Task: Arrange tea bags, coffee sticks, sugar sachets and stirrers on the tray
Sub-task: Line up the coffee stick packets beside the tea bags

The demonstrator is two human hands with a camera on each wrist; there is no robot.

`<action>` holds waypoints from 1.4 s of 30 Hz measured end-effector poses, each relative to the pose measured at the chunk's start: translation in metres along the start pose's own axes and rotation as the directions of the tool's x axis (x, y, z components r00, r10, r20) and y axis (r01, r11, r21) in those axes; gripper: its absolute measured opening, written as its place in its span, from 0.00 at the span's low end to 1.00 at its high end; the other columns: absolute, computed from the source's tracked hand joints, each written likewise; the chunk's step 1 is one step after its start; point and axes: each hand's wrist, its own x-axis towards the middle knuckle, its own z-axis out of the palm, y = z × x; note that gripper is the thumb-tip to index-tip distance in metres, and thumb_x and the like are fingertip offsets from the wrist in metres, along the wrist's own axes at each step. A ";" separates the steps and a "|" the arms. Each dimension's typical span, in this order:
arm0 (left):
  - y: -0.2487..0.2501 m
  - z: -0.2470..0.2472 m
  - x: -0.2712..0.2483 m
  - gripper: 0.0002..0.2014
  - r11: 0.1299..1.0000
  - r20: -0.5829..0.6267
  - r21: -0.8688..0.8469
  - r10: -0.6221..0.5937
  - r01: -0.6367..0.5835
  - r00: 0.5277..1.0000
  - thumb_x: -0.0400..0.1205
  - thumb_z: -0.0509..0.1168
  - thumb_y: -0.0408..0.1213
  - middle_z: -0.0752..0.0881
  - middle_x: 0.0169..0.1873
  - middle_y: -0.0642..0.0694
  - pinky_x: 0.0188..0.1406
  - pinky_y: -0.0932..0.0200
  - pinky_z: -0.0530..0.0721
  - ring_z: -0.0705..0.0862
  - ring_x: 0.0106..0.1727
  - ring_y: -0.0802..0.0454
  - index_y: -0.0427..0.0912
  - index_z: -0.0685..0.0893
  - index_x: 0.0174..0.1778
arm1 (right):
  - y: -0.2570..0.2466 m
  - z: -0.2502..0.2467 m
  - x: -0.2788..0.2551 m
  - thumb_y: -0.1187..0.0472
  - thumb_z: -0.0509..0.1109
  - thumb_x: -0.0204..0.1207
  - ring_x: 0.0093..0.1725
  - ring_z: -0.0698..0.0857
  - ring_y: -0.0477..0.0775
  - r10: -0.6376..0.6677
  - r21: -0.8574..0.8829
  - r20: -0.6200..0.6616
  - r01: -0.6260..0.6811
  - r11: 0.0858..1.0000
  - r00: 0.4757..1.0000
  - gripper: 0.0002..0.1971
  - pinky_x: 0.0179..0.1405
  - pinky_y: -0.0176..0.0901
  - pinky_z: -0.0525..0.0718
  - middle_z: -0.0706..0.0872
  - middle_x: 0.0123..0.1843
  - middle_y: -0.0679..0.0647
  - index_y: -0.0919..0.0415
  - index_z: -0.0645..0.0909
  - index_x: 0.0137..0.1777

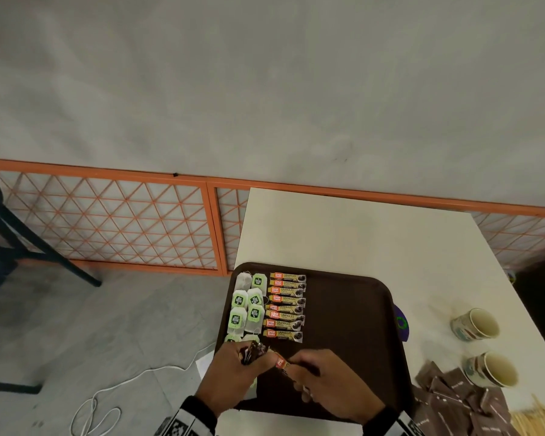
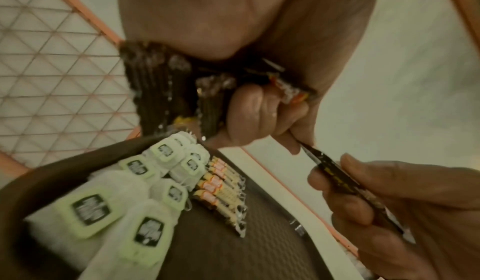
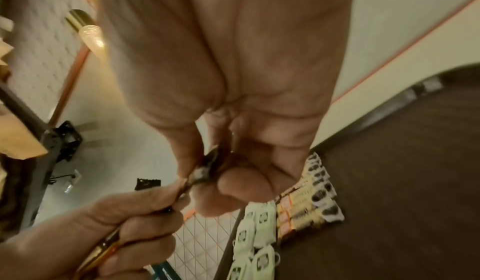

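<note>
On the brown tray [image 1: 346, 309], tea bags [image 1: 247, 306] with green tags fill the left column, and a row of several coffee sticks [image 1: 285, 305] lies beside them. Over the tray's near left corner my left hand [image 1: 246, 360] grips a bundle of coffee sticks [image 2: 166, 91]. My right hand [image 1: 299, 368] pinches a single coffee stick [image 1: 280, 361] whose other end still sits at the left hand's fingers [image 2: 262, 108]. The right wrist view shows that pinch [image 3: 205, 173] close up.
Right of the tray on the white table [image 1: 359, 231] lie brown sugar sachets [image 1: 453, 401], wooden stirrers [image 1: 535, 420], two paper cups [image 1: 475, 324] [image 1: 491, 369] and a purple object [image 1: 401, 322]. The tray's right half is bare. An orange lattice fence runs behind.
</note>
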 end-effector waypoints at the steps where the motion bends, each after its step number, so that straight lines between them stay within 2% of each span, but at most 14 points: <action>1: -0.007 -0.001 0.000 0.18 0.999 0.013 0.013 -0.035 0.035 0.999 0.77 0.74 0.48 0.76 0.21 0.54 0.28 0.66 0.72 0.71 0.24 0.59 0.34 0.86 0.37 | 0.003 0.003 0.000 0.55 0.66 0.84 0.34 0.85 0.42 0.021 0.015 -0.017 -0.020 1.000 1.000 0.07 0.33 0.32 0.81 0.87 0.40 0.50 0.54 0.86 0.54; 3: -0.018 -0.001 0.000 0.19 0.993 -0.008 -0.014 -0.119 0.119 0.993 0.79 0.73 0.47 0.73 0.21 0.51 0.25 0.65 0.71 0.69 0.22 0.57 0.31 0.82 0.36 | 0.010 0.010 0.003 0.59 0.68 0.83 0.34 0.85 0.43 0.073 0.108 -0.069 -0.065 0.992 0.995 0.05 0.34 0.32 0.82 0.88 0.40 0.51 0.55 0.86 0.54; 5: -0.024 0.003 0.000 0.16 0.987 -0.046 -0.037 -0.161 0.159 0.986 0.80 0.72 0.45 0.72 0.19 0.53 0.25 0.65 0.70 0.69 0.21 0.58 0.39 0.79 0.33 | 0.020 0.014 0.007 0.63 0.70 0.82 0.34 0.86 0.44 0.166 0.256 -0.132 -0.128 0.958 0.977 0.05 0.37 0.33 0.84 0.89 0.39 0.52 0.59 0.87 0.54; 7: -0.029 0.007 0.000 0.15 0.982 -0.091 -0.050 -0.184 0.180 0.979 0.80 0.72 0.43 0.73 0.17 0.55 0.25 0.67 0.70 0.70 0.20 0.60 0.41 0.79 0.32 | 0.031 0.015 0.013 0.66 0.72 0.79 0.33 0.87 0.46 0.269 0.366 -0.196 -0.184 0.912 0.943 0.05 0.37 0.34 0.85 0.90 0.39 0.56 0.63 0.88 0.53; 10: -0.037 0.000 0.000 0.14 0.966 -0.157 -0.107 -0.248 0.234 0.956 0.79 0.74 0.43 0.77 0.18 0.55 0.25 0.69 0.72 0.73 0.21 0.61 0.40 0.82 0.31 | 0.052 0.011 0.026 0.68 0.77 0.74 0.29 0.85 0.48 0.394 0.446 -0.293 -0.240 0.862 0.871 0.05 0.30 0.35 0.83 0.89 0.35 0.59 0.68 0.88 0.48; 14: -0.040 -0.018 -0.006 0.16 0.970 -0.164 -0.102 -0.237 0.222 0.958 0.78 0.74 0.45 0.78 0.21 0.51 0.25 0.65 0.71 0.72 0.24 0.55 0.33 0.87 0.38 | 0.068 0.008 0.045 0.65 0.82 0.69 0.27 0.85 0.48 0.447 0.346 -0.337 -0.332 0.877 0.829 0.08 0.29 0.35 0.83 0.90 0.33 0.60 0.67 0.88 0.44; 18: -0.035 -0.030 -0.011 0.07 0.977 -0.157 -0.084 -0.205 0.194 0.966 0.80 0.73 0.40 0.80 0.17 0.57 0.24 0.71 0.71 0.75 0.20 0.64 0.44 0.92 0.38 | 0.069 0.004 0.059 0.59 0.87 0.62 0.24 0.85 0.47 0.445 0.197 -0.438 -0.400 0.895 0.781 0.16 0.25 0.35 0.83 0.91 0.35 0.58 0.65 0.83 0.41; 22: -0.037 -0.038 -0.013 0.06 0.974 -0.136 -0.100 -0.214 0.201 0.967 0.80 0.73 0.41 0.82 0.19 0.56 0.26 0.66 0.73 0.75 0.21 0.61 0.51 0.92 0.37 | 0.072 0.000 0.057 0.52 0.87 0.60 0.39 0.86 0.52 0.349 0.003 -0.529 -0.410 0.912 0.773 0.19 0.34 0.41 0.83 0.87 0.42 0.53 0.56 0.80 0.39; 26: -0.040 -0.041 -0.012 0.05 0.978 -0.122 -0.083 -0.202 0.193 0.972 0.80 0.73 0.41 0.86 0.22 0.57 0.28 0.71 0.75 0.79 0.22 0.66 0.47 0.93 0.45 | 0.068 0.009 0.053 0.54 0.79 0.72 0.41 0.80 0.42 0.073 -0.335 -0.467 -0.254 0.907 0.881 0.10 0.40 0.32 0.76 0.80 0.43 0.43 0.47 0.78 0.37; 28: -0.039 -0.043 -0.012 0.04 0.980 -0.113 -0.083 -0.189 0.180 0.975 0.80 0.73 0.40 0.85 0.22 0.58 0.26 0.73 0.75 0.79 0.22 0.67 0.47 0.93 0.45 | 0.067 0.018 0.058 0.55 0.74 0.77 0.44 0.78 0.39 -0.034 -0.454 -0.404 -0.168 0.875 0.914 0.05 0.45 0.33 0.78 0.75 0.47 0.40 0.45 0.81 0.43; 30: -0.038 -0.045 -0.012 0.04 0.979 -0.104 -0.099 -0.190 0.180 0.976 0.80 0.72 0.38 0.83 0.19 0.57 0.24 0.72 0.73 0.77 0.20 0.64 0.46 0.92 0.42 | 0.068 0.027 0.068 0.56 0.70 0.80 0.49 0.76 0.41 -0.080 -0.496 -0.377 -0.129 0.859 0.923 0.04 0.51 0.35 0.79 0.74 0.49 0.40 0.48 0.85 0.51; 33: -0.039 -0.050 -0.012 0.14 0.969 -0.097 -0.136 -0.218 0.204 0.971 0.80 0.72 0.43 0.75 0.16 0.53 0.24 0.61 0.71 0.71 0.19 0.55 0.42 0.88 0.29 | 0.071 0.035 0.081 0.59 0.68 0.82 0.53 0.76 0.45 -0.115 -0.504 -0.405 -0.117 0.856 0.907 0.07 0.54 0.36 0.76 0.75 0.50 0.41 0.51 0.87 0.54; 36: -0.038 -0.058 -0.010 0.23 0.952 -0.100 -0.201 -0.255 0.231 0.962 0.80 0.68 0.51 0.72 0.18 0.49 0.24 0.59 0.70 0.69 0.19 0.54 0.31 0.85 0.35 | 0.070 0.037 0.090 0.60 0.68 0.82 0.56 0.78 0.47 -0.133 -0.497 -0.410 -0.099 0.862 0.902 0.07 0.55 0.39 0.79 0.78 0.52 0.43 0.52 0.87 0.54; 42: -0.028 -0.066 -0.007 0.25 0.831 0.009 -0.446 -0.365 0.331 0.931 0.80 0.62 0.60 0.71 0.20 0.47 0.20 0.62 0.67 0.67 0.18 0.53 0.41 0.77 0.32 | 0.051 0.036 0.081 0.55 0.68 0.82 0.52 0.79 0.44 -0.153 -0.512 -0.431 -0.101 0.853 0.889 0.05 0.50 0.40 0.83 0.78 0.52 0.41 0.49 0.86 0.54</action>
